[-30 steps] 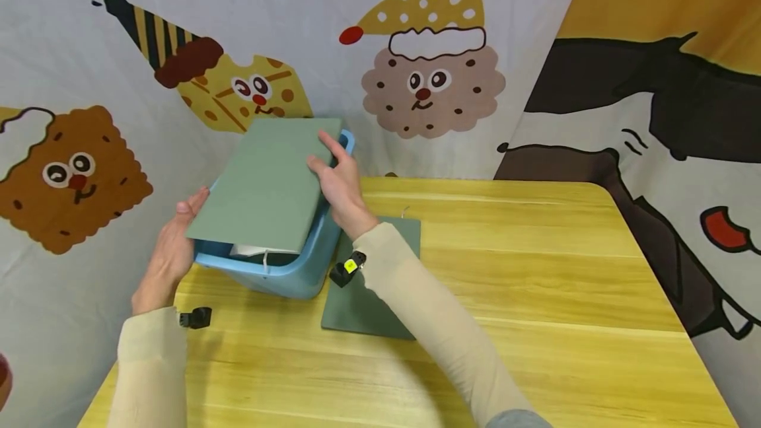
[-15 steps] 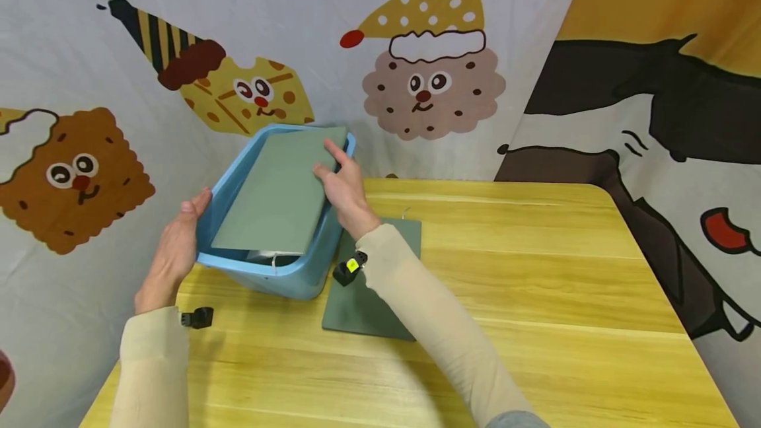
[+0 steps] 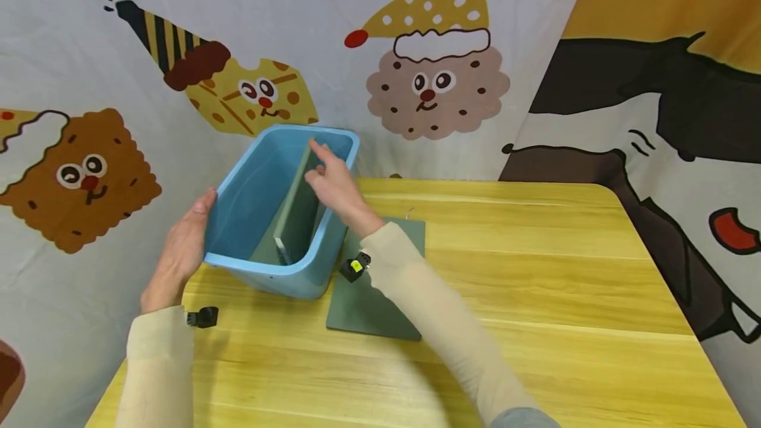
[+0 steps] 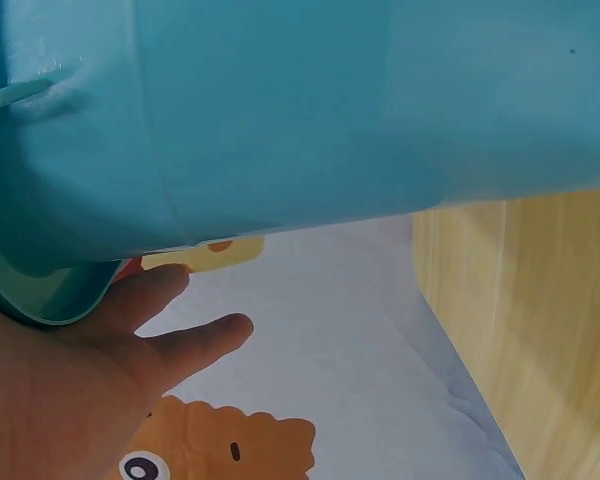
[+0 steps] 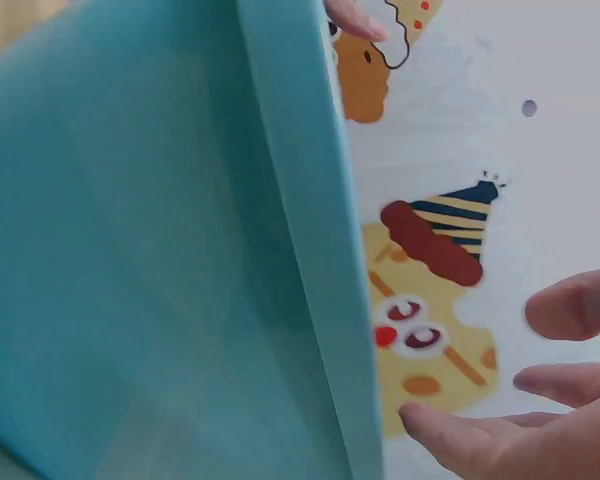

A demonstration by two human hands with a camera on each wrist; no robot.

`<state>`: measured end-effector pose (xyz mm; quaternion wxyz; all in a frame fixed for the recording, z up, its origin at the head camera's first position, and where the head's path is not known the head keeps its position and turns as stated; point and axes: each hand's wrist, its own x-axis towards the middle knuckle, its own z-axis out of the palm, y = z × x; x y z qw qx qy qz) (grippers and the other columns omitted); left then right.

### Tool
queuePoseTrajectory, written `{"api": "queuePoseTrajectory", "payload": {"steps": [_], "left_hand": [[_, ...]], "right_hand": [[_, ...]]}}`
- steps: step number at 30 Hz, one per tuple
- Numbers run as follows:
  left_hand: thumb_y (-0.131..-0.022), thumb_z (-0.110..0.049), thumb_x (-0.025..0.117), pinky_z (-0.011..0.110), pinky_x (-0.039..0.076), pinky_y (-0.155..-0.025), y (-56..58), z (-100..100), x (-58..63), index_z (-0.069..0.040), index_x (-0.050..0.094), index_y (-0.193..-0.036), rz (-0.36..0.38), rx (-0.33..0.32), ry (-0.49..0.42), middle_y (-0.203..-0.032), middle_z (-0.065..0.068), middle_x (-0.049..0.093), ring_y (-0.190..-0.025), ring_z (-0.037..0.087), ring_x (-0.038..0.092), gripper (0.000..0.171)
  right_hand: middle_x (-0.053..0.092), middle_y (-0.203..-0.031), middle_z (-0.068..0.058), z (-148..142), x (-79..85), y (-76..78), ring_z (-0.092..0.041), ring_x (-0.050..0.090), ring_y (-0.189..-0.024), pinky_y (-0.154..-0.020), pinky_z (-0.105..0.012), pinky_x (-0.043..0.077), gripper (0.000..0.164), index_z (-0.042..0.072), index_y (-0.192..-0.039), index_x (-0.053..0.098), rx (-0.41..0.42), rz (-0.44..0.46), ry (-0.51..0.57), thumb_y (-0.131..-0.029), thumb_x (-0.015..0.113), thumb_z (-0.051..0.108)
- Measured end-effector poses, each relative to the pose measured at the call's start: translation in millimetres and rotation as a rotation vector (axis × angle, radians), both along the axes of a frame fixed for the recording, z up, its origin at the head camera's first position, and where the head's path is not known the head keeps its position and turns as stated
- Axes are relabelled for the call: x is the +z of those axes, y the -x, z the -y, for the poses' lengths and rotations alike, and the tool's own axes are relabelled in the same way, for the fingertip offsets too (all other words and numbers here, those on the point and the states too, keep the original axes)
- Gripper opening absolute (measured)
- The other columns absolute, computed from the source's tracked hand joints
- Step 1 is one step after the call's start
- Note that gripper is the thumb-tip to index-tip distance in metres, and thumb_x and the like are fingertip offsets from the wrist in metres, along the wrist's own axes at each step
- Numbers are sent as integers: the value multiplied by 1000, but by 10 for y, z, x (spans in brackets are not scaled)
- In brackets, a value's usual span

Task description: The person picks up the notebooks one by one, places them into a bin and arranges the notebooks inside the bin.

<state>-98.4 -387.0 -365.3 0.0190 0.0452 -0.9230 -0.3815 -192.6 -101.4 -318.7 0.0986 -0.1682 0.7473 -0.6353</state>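
In the head view a light blue plastic bin (image 3: 238, 170) stands at the table's back left. A green hardcover notebook (image 3: 291, 210) stands on edge inside it, close to the right wall. Beneath it another green surface (image 3: 265, 246) lies on the bin's floor. My right hand (image 3: 339, 190) is over the right rim, fingers extended at the notebook's top edge; the right wrist view shows its fingers (image 5: 570, 305) spread, nothing between them. My left hand (image 3: 181, 243) rests against the bin's left rim, two straight fingers (image 4: 205, 345) showing along the outside in the left wrist view.
Another green notebook (image 3: 374, 296) with a ribbon lies flat on the wooden table (image 3: 535, 269), right of the bin and partly under my right forearm. A cartoon-printed cloth (image 3: 440, 104) hangs behind the table and along its left side.
The notebook was lying slanted across the bin's top; it has gone down inside and tipped upright towards the right wall. My right hand stays near its edge, and my left hand stays at the rim.
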Motion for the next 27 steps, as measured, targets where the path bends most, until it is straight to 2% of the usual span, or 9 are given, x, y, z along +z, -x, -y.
{"api": "queuePoseTrajectory", "payload": {"steps": [1,3,5,9,11,14,19,24,27], "left_hand": [[-110,-56,8,76,7,-116,4,-5,0,-31,7,-167,2,2,1,-174,7,3,-155,51,8,62],[-112,-53,9,75,7,-117,16,-7,1,-26,10,-168,-22,-8,15,-173,12,5,-154,52,9,63],[-113,-50,11,73,7,-119,22,-2,7,-20,12,-168,-55,-23,34,-172,16,7,-154,51,8,63],[-114,-46,14,70,6,-121,23,12,6,-12,15,-167,-111,-55,59,-171,19,10,-155,49,7,63],[-114,-45,15,69,5,-121,23,17,-2,-11,15,-166,-129,-68,73,-171,19,11,-156,48,7,62],[-114,-45,16,69,4,-121,25,12,-8,-12,14,-167,-131,-75,100,-171,18,11,-156,48,6,63],[-113,-48,19,70,3,-121,56,-8,-6,-8,16,-166,-130,-95,189,-171,20,12,-156,47,3,66],[-113,-50,28,76,4,-116,69,-33,69,-1,23,-163,-144,-135,374,-169,25,16,-156,47,3,71],[-112,-51,33,78,4,-115,59,-75,148,0,28,-162,-155,-155,475,-169,25,19,-156,47,5,72]], "right_hand": [[16,-173,-3,-66,12,-3,-25,39,-149,-70,-27,43,63,20,-165,31,-3,-19,8,-105,49,8],[24,-171,-4,-212,14,-7,-29,41,-148,-82,-28,47,60,19,-164,34,-15,-45,37,-106,51,12],[35,-167,-5,-380,-19,-15,-26,48,-144,-92,-30,48,57,17,-162,38,-43,-67,58,-107,52,17],[47,-159,-6,-707,-145,-51,-23,56,-136,-107,-38,47,54,14,-160,41,-74,-84,76,-108,53,24],[47,-159,-5,-851,-233,-88,-23,56,-136,-114,-42,43,53,15,-160,42,-88,-94,35,-109,53,28],[50,-156,-7,-1014,-368,-148,-26,57,-135,-112,-47,45,53,13,-159,43,-78,-123,-36,-110,52,30],[42,-162,-11,-1185,-622,-241,-32,48,-142,-114,-49,42,55,8,-158,43,-49,-217,-217,-110,50,33],[35,-166,-12,-1282,-814,-331,-33,34,-151,-120,-54,32,57,9,-158,45,-34,-308,-374,-109,50,39],[32,-167,-9,-1294,-861,-392,-33,34,-152,-118,-59,33,58,12,-158,44,-9,-340,-422,-108,52,41]]}}
